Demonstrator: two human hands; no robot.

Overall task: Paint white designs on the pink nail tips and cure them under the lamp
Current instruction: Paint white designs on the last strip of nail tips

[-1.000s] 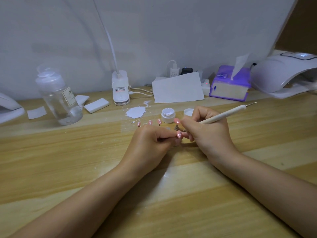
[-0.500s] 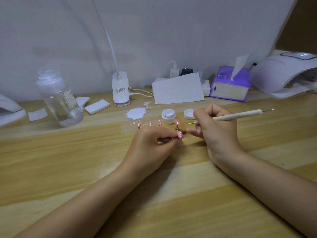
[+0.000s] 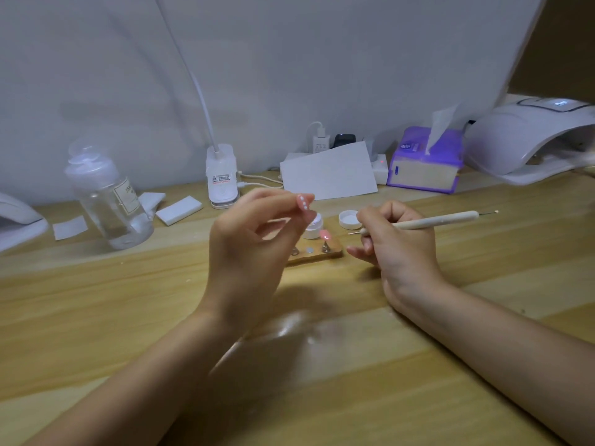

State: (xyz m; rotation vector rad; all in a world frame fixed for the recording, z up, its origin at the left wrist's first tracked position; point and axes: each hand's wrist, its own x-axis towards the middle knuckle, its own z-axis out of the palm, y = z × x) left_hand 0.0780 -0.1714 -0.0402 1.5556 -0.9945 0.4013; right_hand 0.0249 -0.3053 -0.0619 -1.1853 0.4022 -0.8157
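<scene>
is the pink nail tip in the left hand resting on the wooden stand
No, the left hand pinches the pink nail tip in the air, above the small wooden stand.

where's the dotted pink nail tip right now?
Head view, centre: the pink nail tip with white dots is pinched in the left hand, raised above the wooden holder, left of the right hand holding the dotting pen.

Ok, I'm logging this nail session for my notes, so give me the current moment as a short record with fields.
left hand: raised, pinching pink nail tip with white dots
right hand: holding dotting pen, resting on table
wooden stand: one pink tip mounted
gel pot: open, lid beside it
curing lamp: far right, nothing visibly inside
</scene>
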